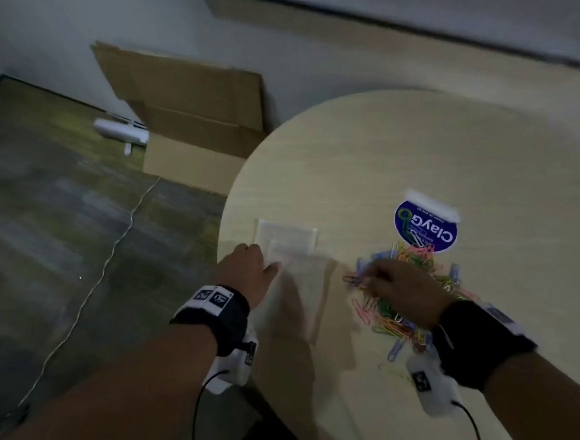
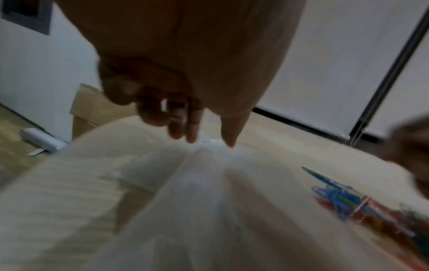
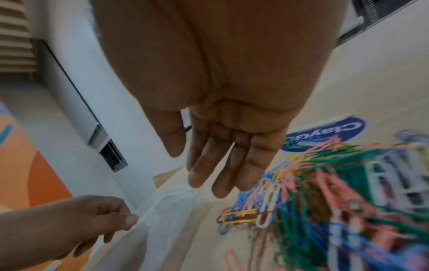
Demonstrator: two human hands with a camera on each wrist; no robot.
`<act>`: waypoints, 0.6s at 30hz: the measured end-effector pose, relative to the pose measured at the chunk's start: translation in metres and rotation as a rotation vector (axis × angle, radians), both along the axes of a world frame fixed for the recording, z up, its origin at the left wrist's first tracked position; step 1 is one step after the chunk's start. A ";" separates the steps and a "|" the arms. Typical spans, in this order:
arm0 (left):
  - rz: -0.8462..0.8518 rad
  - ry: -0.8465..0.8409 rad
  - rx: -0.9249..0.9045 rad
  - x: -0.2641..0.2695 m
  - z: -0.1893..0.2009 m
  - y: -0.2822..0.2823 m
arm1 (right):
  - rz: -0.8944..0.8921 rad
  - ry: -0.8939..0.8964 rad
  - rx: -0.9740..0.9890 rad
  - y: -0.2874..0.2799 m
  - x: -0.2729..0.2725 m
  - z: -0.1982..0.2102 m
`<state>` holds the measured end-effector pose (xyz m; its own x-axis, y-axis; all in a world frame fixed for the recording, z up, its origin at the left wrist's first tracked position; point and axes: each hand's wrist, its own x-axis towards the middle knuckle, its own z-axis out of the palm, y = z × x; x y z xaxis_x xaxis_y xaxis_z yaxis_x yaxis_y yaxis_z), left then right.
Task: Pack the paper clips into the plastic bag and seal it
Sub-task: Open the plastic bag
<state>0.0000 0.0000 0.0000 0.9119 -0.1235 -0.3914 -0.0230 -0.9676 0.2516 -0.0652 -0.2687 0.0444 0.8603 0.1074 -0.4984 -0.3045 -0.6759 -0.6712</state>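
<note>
Plastic bag (image 1: 290,288): flat on the surface, just left of the paper clips (image 1: 403,293). Our left hand (image 1: 243,271) pinches its edge; right hand (image 1: 404,289), fingers (image 3: 209,170) straight and relaxed, hovers over the clips. We should lift the bag's mouth open, then scoop small bunches.

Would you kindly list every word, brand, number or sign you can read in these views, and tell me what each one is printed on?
"ClayG", with further letters hidden or cut off: white letters on the round blue label lying on the table beyond the paper clips, upside down in the head view.
Small print on that label: too blurred to read.
Black-and-white square markers on the wristbands: patterns, no readable text.
</note>
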 end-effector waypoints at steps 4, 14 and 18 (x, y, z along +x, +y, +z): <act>0.021 0.066 0.056 0.010 -0.014 0.001 | 0.025 -0.074 -0.130 0.035 0.041 -0.022; 0.053 0.041 -0.389 0.009 -0.013 0.003 | 0.009 0.064 -0.061 0.066 0.072 -0.043; 0.109 0.032 -0.523 0.012 -0.012 0.002 | -0.106 0.100 0.081 0.055 0.065 -0.039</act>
<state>0.0124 0.0025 -0.0123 0.9191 -0.2148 -0.3304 0.0858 -0.7093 0.6997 0.0001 -0.2133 0.0057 0.8157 0.0617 -0.5752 -0.4391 -0.5814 -0.6850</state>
